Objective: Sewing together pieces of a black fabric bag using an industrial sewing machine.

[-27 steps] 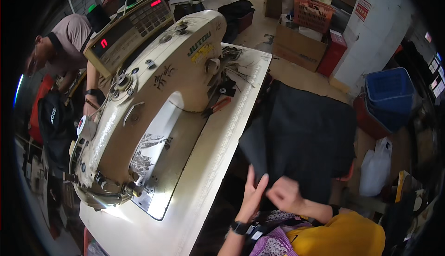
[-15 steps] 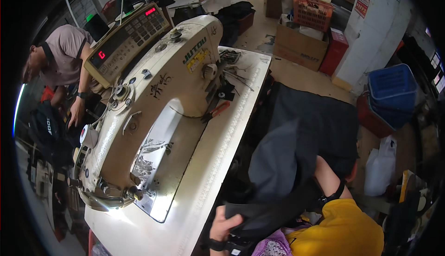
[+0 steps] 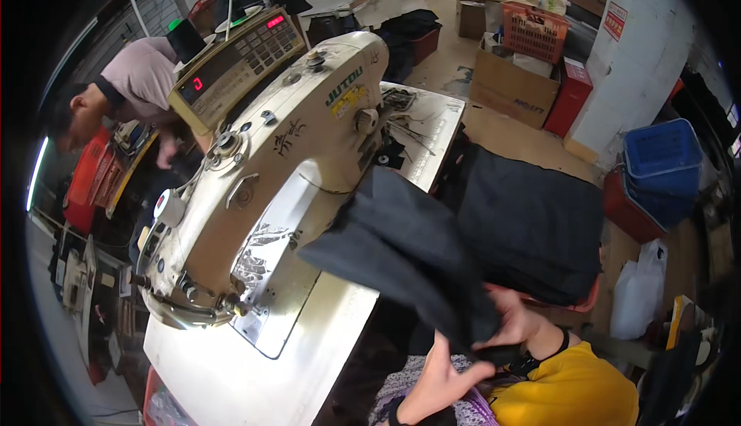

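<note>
At left, a flat white table (image 3: 208, 368) bears a cream metal sewing machine (image 3: 282, 140). To its right, a stacked black cloth pile (image 3: 536, 229) lies untouched; one loose black cloth piece (image 3: 413, 241) seems taken up, overhanging the table, not yet at the needle end (image 3: 237, 303). The right hand (image 3: 515, 322) grips its near end; the left hand (image 3: 440, 383) spreads open beside it.

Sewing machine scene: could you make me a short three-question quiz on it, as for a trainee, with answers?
1. True or false: the right hand grips the lifted black cloth.
2. What stands left of that cloth in the picture? A) a blue basket; B) the sewing machine; C) a cardboard box.
3. Fill in: the sleeve on the right arm is ____.

Key: 1 true; 2 B; 3 yellow.
</note>
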A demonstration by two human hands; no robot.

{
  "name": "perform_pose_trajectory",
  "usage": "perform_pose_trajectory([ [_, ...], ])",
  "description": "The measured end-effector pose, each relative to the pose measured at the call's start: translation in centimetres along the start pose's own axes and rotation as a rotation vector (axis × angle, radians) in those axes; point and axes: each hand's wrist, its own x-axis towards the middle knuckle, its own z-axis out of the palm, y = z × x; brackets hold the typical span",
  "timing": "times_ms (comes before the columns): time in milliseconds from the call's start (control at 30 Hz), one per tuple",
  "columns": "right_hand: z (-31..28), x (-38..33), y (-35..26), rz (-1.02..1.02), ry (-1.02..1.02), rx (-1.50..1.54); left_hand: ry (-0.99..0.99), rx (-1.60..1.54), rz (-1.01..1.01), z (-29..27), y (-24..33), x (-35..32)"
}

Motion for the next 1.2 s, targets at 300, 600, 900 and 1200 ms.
perform_pose_trajectory([
  [300, -1.5, 1.6, -2.9, -0.27, 0.38, -0.137, 0.357, 0.102, 0.129, -3.7, -0.5, -3.6],
  [600, -4.9, 1.4, -5.3, -0.247, 0.711, -0.369, 1.223, 0.015, 0.3, -9.4, -0.7, -8.7],
  [900, 5.0, 6.0, 1.0, -0.086, -0.811, 0.449, 1.761, 0.911, 0.267, -9.9, 7.8, -16.3],
  [1200, 20.1, 7.8, 8.0, -0.41, -0.182, -0.583, 1.595, 2.014, -0.177, -6.5, 17.4, -21.3],
])
